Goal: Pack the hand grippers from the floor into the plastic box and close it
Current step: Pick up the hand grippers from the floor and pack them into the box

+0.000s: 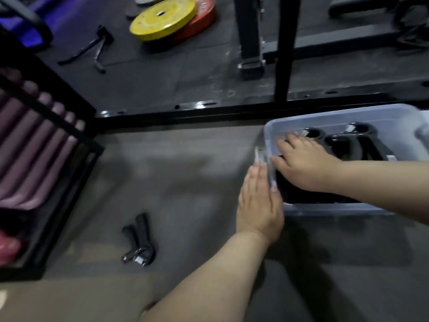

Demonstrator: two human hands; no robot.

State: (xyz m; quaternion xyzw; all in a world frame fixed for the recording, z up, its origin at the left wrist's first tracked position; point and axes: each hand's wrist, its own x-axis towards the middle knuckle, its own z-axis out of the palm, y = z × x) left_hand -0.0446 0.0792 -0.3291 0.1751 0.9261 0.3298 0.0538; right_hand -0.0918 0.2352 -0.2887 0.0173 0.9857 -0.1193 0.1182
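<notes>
One hand gripper (138, 240) on floor; several in plastic box (336, 209); both hands flat, holding nothing

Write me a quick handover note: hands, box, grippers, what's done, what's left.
Left hand: flat against the near-left wall of the plastic box, holding nothing.
Right hand: inside the box, open, over the packed hand grippers; whether it touches them is unclear.
Done: several grippers are in the box.
Left: one hand gripper on the floor, to the left of the box, still to pack; then close the box. No lid in view.
</notes>
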